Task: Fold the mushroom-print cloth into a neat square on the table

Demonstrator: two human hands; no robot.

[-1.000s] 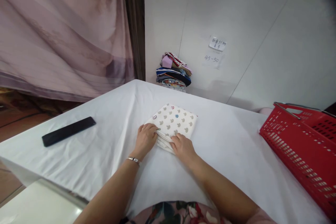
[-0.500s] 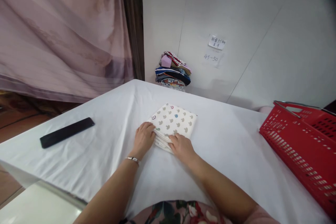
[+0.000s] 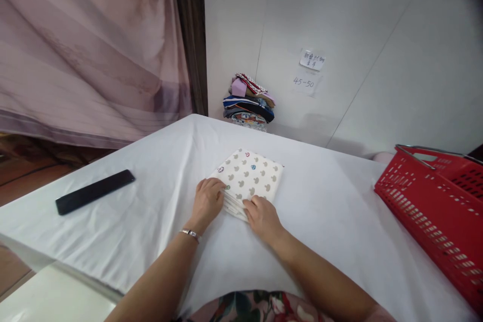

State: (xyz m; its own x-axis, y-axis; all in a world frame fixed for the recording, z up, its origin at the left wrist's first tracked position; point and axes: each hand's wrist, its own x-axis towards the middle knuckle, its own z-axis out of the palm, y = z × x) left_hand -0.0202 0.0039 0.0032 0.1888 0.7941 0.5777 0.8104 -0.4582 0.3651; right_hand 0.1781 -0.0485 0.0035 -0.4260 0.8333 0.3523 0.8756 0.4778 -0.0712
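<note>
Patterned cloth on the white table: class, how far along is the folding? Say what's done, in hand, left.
Done: the patterned cloth lies folded into a layered rectangle on the table. In hand: left hand and right hand rest on its near edge. Left: it sits apart from the folded pile by the wall and the red basket.

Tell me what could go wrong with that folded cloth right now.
1. The folded cloth shows loose layers at its near edge, where the left hand and right hand rest. If it is lifted by that edge alone, the layers might slide apart and the fold might open.
2. The white sheet beneath is wrinkled and hangs loose at the left. Dragging the cloth could pull the sheet along and shift the black device lying on it.
</note>
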